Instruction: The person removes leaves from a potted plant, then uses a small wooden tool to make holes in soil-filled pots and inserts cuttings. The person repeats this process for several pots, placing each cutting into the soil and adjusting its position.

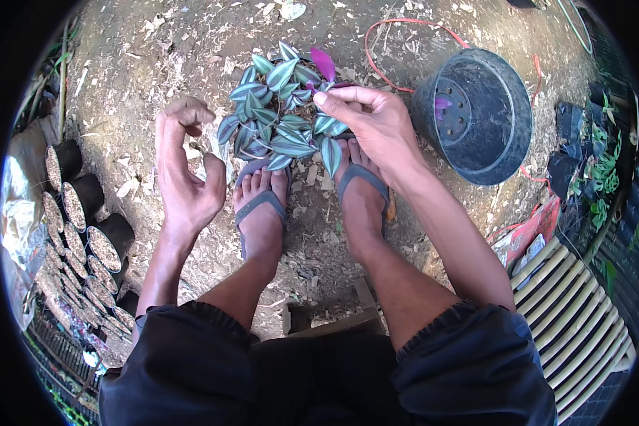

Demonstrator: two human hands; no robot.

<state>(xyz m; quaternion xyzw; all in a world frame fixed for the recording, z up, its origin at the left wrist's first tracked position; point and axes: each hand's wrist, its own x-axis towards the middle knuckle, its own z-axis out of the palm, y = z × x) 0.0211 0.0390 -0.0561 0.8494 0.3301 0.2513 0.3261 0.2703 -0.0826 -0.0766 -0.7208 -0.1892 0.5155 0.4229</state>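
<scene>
A striped tradescantia plant [282, 114] with green, silvery and purple leaves spreads over the ground just beyond my feet; its leaves hide most of its pot. At its right side, my right hand [370, 114] pinches a tradescantia sprig [324, 66] with purple leaf undersides between thumb and fingertips. Left of the plant, my left hand [186, 160] hovers with fingers curled and thumb apart, and I see nothing held in it. A large black plastic pot [484, 117] lies tipped to the right, its mouth facing right, with a purple leaf piece [442, 105] inside near the drainage holes.
Several small black pots [114, 234] filled with light material stand at the left. A bamboo slatted bench [570, 319] is at the lower right. Red plastic strap [373, 48] loops across the soil near the large pot. My sandalled feet [261, 197] flank the plant's near side.
</scene>
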